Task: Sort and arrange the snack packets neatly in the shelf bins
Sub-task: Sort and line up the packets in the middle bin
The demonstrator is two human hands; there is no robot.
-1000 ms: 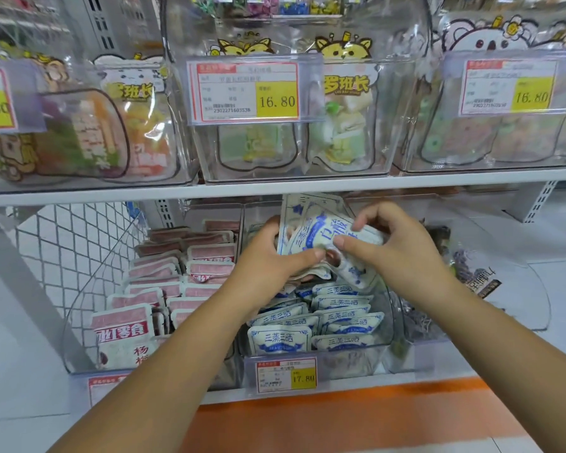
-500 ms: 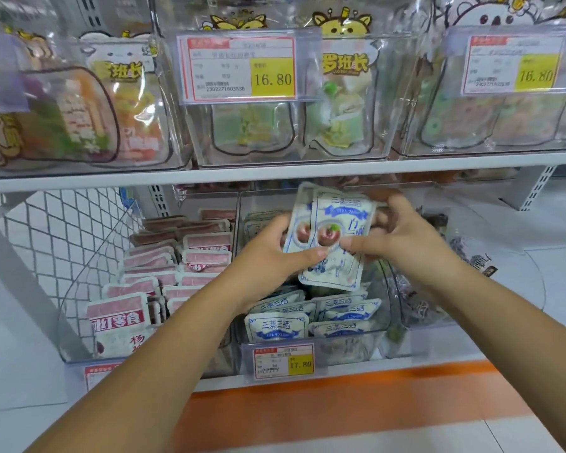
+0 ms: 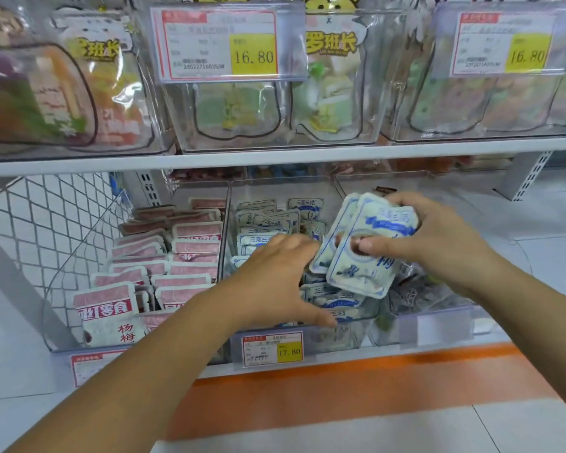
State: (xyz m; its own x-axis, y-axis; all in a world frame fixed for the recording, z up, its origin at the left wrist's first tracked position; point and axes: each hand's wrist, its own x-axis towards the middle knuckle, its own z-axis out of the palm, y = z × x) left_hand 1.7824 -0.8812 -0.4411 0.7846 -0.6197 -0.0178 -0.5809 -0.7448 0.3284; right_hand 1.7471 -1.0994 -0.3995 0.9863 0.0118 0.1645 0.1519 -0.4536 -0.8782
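One hand (image 3: 438,243) now gripping packets (image 3: 363,256).

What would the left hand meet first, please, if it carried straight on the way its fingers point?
Probably the blue-and-white packets held by the right hand; the left hand points right at them, though depth is unclear.

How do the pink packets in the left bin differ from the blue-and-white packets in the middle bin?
The pink packets lie in neat overlapping rows; the blue packets lie jumbled. No hand touches the pink ones, while the right hand holds a few blue ones and the left hand reaches among them. Both are small flat pouches in clear bins.
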